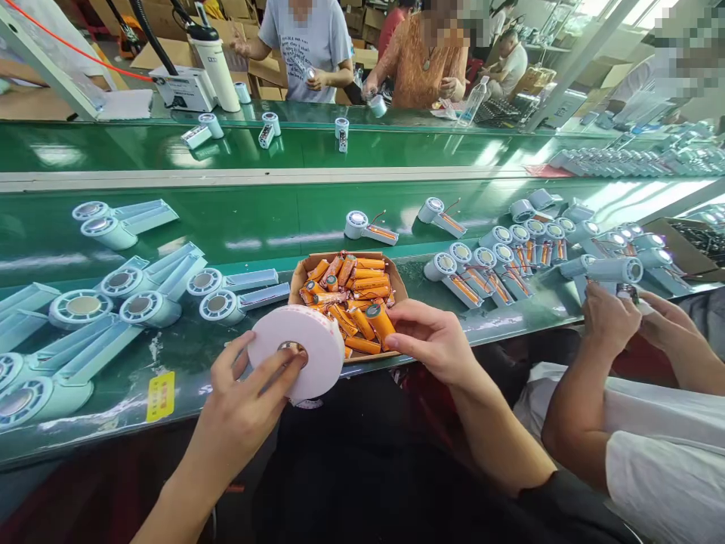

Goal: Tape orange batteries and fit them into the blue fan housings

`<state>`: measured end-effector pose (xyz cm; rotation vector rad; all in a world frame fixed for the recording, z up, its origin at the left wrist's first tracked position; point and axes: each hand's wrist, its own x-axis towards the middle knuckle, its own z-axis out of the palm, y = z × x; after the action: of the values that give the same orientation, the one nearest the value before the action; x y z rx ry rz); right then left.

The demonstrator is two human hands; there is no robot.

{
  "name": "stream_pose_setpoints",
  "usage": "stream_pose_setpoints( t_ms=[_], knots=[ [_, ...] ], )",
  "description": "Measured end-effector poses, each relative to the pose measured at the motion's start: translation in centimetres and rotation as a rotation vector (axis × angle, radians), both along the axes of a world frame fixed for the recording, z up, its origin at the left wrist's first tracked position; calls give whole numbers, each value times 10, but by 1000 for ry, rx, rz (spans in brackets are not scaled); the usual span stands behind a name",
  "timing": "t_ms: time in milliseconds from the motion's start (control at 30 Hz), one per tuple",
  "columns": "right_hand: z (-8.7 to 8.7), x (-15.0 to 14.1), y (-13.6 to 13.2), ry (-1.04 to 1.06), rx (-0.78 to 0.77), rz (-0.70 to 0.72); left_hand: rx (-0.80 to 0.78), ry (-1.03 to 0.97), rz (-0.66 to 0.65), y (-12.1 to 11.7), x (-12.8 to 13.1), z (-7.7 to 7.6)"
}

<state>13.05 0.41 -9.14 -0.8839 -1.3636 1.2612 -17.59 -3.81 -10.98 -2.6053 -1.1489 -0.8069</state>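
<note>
My left hand [241,412] holds a white roll of tape [298,349] upright, with a finger across its core. My right hand [430,336] pinches an orange cylindrical battery [378,320] just beside the roll. Both hover over the near edge of a shallow cardboard tray [397,278] filled with several orange batteries. The tray sits on the green bench [254,227] in front of me.
Several pale blue fan housings [141,306] lie to the left of the tray. More housings with batteries fitted [481,276] lie to the right. A co-worker's hands [615,317] work on a housing at the right. Other people stand across the far belt.
</note>
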Motion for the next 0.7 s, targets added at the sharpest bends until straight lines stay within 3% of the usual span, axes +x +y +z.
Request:
stream_pose_setpoints(
  t_ms=[100,167,300,400,500,633,700],
  knots=[
    [-7,-17,-9,0,26,-165,21,31,1,2,7,2],
    [-14,-28,-18,-18,-19,-174,29,44,9,2,9,3],
    [-24,-37,-27,34,-221,-65,38,71,11,2,9,5],
    [-20,-27,-17,61,-406,126,83,102,1,5,9,11],
    [-15,-24,-7,36,-413,201,123,109,1,7,17,16],
    [-20,-63,-17,503,-186,-205,179,-36,182,0,46,9],
    [-25,-82,-26,679,-195,-382,189,-148,248,-9,61,-2]
  ],
)
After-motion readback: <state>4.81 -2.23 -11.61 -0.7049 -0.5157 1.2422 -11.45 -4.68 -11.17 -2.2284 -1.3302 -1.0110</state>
